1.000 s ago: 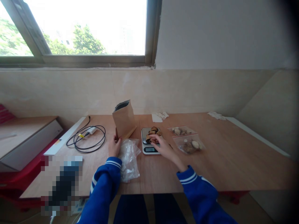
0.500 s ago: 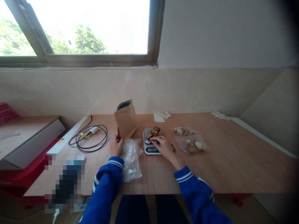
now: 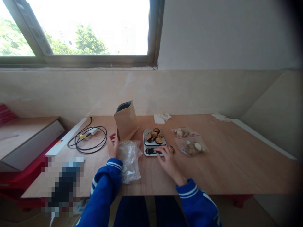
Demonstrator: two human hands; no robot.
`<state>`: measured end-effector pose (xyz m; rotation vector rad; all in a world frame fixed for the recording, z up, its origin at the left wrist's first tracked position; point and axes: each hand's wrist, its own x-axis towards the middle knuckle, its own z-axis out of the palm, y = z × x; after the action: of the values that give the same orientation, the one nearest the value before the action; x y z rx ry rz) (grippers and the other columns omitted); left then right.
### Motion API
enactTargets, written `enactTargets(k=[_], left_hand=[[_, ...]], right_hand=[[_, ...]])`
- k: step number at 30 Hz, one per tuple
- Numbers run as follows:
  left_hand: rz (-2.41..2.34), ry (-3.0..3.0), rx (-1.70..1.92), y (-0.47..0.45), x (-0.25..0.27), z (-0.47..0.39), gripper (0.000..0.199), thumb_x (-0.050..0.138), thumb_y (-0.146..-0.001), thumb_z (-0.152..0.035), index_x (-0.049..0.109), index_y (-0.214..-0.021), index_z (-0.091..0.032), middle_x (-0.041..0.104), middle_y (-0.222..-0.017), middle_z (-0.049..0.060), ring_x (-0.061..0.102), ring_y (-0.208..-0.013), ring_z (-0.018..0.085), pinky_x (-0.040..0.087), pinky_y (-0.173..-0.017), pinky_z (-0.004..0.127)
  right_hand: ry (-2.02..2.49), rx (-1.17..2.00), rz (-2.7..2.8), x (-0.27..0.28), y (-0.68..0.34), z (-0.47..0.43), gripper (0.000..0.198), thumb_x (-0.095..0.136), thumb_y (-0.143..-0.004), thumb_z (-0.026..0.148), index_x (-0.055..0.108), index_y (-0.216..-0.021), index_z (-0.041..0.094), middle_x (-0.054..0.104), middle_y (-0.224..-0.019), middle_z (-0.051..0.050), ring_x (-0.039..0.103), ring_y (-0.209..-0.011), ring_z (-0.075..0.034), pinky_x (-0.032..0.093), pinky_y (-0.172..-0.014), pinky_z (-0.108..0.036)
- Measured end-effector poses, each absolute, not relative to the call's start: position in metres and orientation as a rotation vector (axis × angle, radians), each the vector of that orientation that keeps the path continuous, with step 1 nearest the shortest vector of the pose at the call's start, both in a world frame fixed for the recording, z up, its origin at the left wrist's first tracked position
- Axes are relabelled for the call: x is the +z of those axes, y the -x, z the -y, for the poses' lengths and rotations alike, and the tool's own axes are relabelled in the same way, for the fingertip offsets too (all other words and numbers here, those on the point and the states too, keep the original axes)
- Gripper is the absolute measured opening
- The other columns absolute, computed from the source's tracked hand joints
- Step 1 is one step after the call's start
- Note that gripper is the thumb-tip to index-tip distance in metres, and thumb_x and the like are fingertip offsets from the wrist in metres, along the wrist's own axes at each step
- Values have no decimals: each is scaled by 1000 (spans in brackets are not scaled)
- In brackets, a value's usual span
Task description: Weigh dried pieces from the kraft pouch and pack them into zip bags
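Observation:
A kitchen scale (image 3: 155,142) bears several dried brown slices with dark rims (image 3: 155,135), which look like dried mushroom. My right hand (image 3: 168,160) reaches over the scale's front right, fingers apart by the display. A dark, uneven shape (image 3: 150,151) lies across the display at its fingertips; I cannot tell whether it is a slice. One more brown slice (image 3: 170,149) rests right of the scale, partly behind this hand. My left hand (image 3: 113,145) is open and empty beside an upright, open-topped kraft paper bag (image 3: 126,121). Clear plastic bags (image 3: 130,162) lie right of the left wrist.
Two clear zip bags of pale and brown pieces (image 3: 190,146) lie right of the scale. A coiled black cable (image 3: 87,140) and a pixelated dark object (image 3: 66,179) are at left. Crumpled white tissue (image 3: 165,117) sits by the wall, another (image 3: 220,117) farther right.
My right hand has moved off the pile, toward the display and nearer to me. My left hand has let go of the kraft bag's lower edge and its fingers have opened. The view shifted slightly.

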<state>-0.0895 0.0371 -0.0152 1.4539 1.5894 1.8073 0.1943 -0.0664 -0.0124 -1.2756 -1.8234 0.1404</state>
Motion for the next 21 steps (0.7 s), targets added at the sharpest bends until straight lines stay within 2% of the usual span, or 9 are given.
enactTargets(k=[4,9,13,16,19,21], left_hand=[[-1669,-1555,1922,88,-11,-30,20,49,-78,-23,54,-97,-18,59,-97,7,56,-81,18,45,-71,31],[-1671,-1690,1879,86,-10,-27,14,48,-77,-21,54,-90,-19,58,-87,5,55,-74,17,45,-66,29],[-1693,-1670,1888,86,-11,-28,13,47,-78,-21,53,-89,-19,59,-87,5,54,-73,17,45,-65,29],[-1714,-1635,1899,86,-10,-28,12,46,-79,-21,53,-88,-19,59,-87,5,54,-73,17,44,-64,29],[-1718,-1607,1906,87,-10,-27,12,46,-78,-21,53,-87,-19,59,-87,5,54,-72,17,44,-63,28],[-1723,-1595,1912,87,-10,-27,11,46,-78,-21,53,-87,-19,59,-87,5,54,-72,17,44,-63,28]], right_hand=[[1337,130,1975,-6,-172,65,26,55,-86,21,62,-110,26,59,-112,-7,51,-103,-27,40,-88,-43],[1278,190,2097,-2,-160,62,15,53,-88,20,65,-94,26,64,-97,-5,54,-96,-26,41,-84,-42],[1249,249,1933,0,-166,52,13,53,-89,21,61,-99,24,65,-99,-4,56,-96,-24,41,-89,-40],[1350,193,1761,5,-172,33,14,55,-87,23,58,-100,21,64,-98,-7,55,-95,-25,43,-84,-39],[1421,115,1753,10,-174,14,9,56,-86,22,59,-94,21,64,-92,-7,54,-92,-26,42,-83,-40],[1426,50,1779,12,-175,9,6,56,-86,23,61,-88,22,63,-96,-7,52,-94,-26,40,-85,-41]])
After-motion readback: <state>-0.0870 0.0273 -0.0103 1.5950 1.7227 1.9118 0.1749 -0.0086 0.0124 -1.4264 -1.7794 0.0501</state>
